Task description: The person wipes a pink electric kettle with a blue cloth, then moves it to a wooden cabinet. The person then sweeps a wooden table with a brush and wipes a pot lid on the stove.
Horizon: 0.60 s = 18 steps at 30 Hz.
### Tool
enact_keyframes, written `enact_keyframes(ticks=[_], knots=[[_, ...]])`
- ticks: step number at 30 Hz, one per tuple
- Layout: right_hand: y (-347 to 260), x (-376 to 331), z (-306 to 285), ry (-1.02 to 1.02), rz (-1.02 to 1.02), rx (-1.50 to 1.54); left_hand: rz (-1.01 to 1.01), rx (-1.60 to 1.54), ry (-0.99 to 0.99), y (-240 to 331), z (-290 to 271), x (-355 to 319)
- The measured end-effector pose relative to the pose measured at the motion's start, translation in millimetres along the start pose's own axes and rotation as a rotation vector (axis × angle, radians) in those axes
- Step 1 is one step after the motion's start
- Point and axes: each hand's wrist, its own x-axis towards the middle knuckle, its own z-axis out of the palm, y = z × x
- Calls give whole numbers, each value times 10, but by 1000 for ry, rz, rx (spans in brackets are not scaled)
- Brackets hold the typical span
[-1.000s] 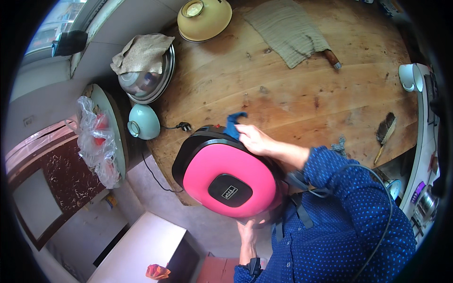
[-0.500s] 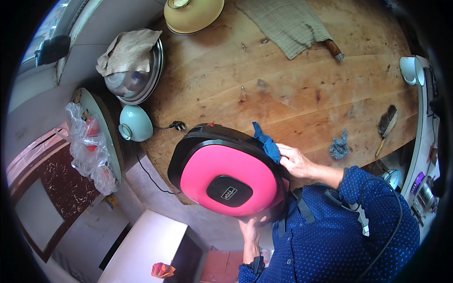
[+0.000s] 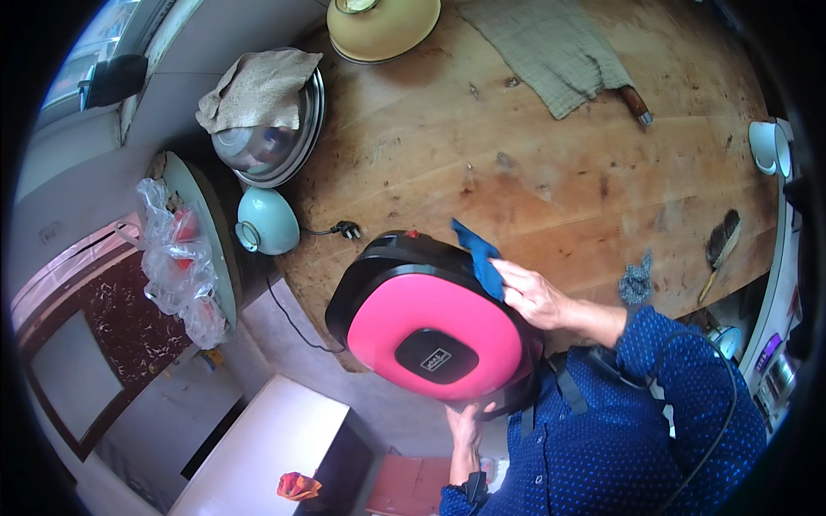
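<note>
A rounded electric baking pan (image 3: pixel 379 322) with a pink lid and black body is held tilted at the front edge of the wooden table. My left hand (image 3: pixel 467 427) grips its lower edge, the fingers partly hidden by the pan. My right hand (image 3: pixel 535 297) pinches a dark blue cloth (image 3: pixel 483 265) against the black upper rim. A red part (image 3: pixel 412 234) shows on that rim. The pan's black cord (image 3: pixel 301 331) hangs past the table corner, and its plug (image 3: pixel 348 230) lies on the tabletop.
Left of the pan stand a pale green bowl (image 3: pixel 271 222) and metal bowls (image 3: pixel 258 150) under a cloth. A yellow bowl (image 3: pixel 387 26), a grey-green cloth (image 3: pixel 551 56) over a brown handle (image 3: pixel 637 105), a scouring pad (image 3: pixel 636 279) and a brush (image 3: pixel 723 241) lie farther out.
The whole view has shifted slightly. My right hand and the blue cloth have slid a little leftward along the pan's rim. My left hand keeps its hold underneath.
</note>
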Motion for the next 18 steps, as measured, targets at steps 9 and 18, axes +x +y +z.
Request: enact_keyframes(ticks=[9,18], knots=[[129,1309,393,-18,-217,-52,-25,9,-30,-40,-87,66],[-70,954,111,-83,61,-24,20,-24,-17,-66,-104,77]])
